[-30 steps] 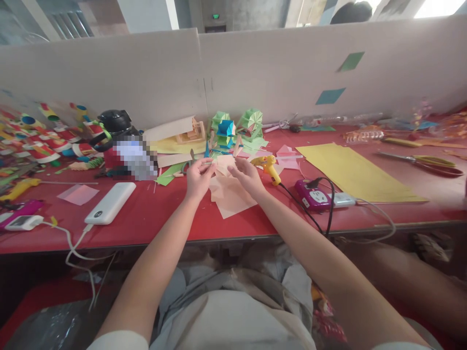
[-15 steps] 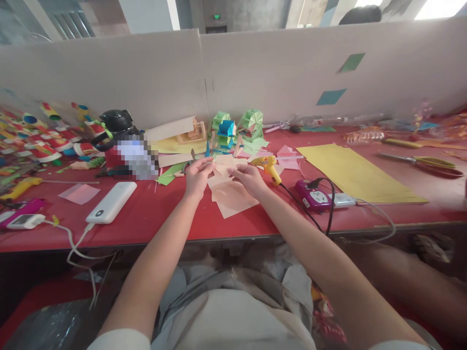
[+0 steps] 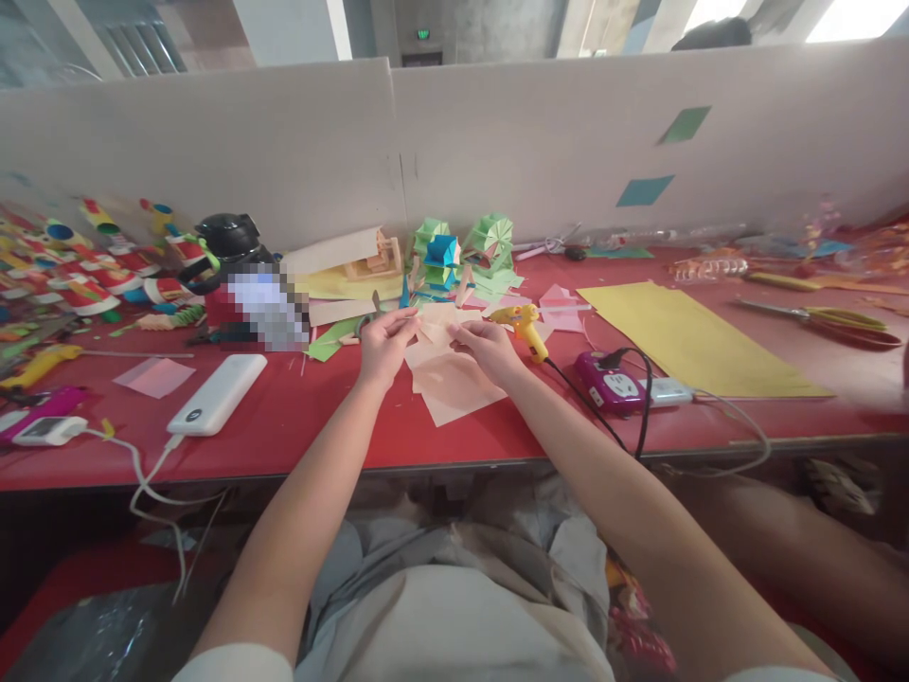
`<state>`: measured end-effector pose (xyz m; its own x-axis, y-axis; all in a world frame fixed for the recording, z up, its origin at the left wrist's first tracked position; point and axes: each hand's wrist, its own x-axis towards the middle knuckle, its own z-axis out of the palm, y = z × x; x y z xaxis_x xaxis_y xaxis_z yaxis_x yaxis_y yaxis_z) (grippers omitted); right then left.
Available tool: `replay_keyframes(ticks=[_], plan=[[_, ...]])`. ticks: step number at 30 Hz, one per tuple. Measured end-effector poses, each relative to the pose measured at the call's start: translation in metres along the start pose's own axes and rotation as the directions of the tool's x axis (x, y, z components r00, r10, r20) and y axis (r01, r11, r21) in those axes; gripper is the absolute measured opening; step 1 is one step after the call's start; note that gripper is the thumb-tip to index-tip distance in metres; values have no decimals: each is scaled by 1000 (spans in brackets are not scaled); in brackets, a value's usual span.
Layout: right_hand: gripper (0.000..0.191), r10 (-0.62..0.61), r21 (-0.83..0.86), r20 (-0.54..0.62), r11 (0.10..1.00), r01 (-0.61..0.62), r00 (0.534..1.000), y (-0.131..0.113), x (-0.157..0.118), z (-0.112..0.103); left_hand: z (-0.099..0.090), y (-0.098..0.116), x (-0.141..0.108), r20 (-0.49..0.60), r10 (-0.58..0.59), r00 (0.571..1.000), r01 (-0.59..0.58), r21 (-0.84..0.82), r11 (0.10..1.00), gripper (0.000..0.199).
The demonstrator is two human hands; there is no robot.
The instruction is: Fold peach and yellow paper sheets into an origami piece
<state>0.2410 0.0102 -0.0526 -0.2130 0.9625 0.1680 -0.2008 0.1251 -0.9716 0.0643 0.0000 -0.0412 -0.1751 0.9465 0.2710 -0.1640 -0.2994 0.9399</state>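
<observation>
Between my two hands is a small peach paper piece (image 3: pixel 438 324), raised a little over the table. My left hand (image 3: pixel 385 346) pinches its left edge. Thumb and fingers of my right hand (image 3: pixel 487 349) are closed on its right side. Below lie flat peach paper sheets (image 3: pixel 454 384), partly shaded by my hands. A yellow glue gun (image 3: pixel 525 330) rests just right of my right hand. Green and blue folded paper shapes (image 3: pixel 441 260) stand behind the hands.
A white power bank (image 3: pixel 219 393) and a black-lidded bottle (image 3: pixel 231 237) are on the left. To the right are a purple power socket (image 3: pixel 614 381) with cables, a large yellow sheet (image 3: pixel 696 341) and scissors (image 3: pixel 816 317). A white partition (image 3: pixel 284 152) runs behind the table (image 3: pixel 319 445).
My right hand has shifted very slightly, and the small peach piece is tilted a little differently between my fingers. Both hands keep their hold.
</observation>
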Motion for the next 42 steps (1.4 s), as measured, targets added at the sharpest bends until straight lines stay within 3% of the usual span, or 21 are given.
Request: replay_keyframes(ticks=[7,17,21,27,31,38,42], plan=[[41,-50,-132,-60,990,42,997,5,4,-4,0,0,2,-65,-32,997,30,-26,999,33],[47,-109,-130,-4,986,107,994,5,6,-2,1,-1,5,-95,-3,996,0,-25,1000,32],[49,-135,-184,9,974,134,991,7,6,-5,-2,0,3,-27,4,1000,-3,43,999,34],[46,-157,-405,110,895,189,981,2,4,-11,-6,7,0,105,-184,977,168,149,975,35],[45,-155,-450,154,868,209,976,-3,2,-9,-7,10,-2,227,-192,955,147,202,968,33],[46,-127,-401,173,896,188,977,-1,0,-4,-10,1,-1,327,-198,924,121,241,963,48],[47,-69,-294,122,950,102,990,0,-1,-2,-8,-2,-1,246,-109,963,52,228,972,38]])
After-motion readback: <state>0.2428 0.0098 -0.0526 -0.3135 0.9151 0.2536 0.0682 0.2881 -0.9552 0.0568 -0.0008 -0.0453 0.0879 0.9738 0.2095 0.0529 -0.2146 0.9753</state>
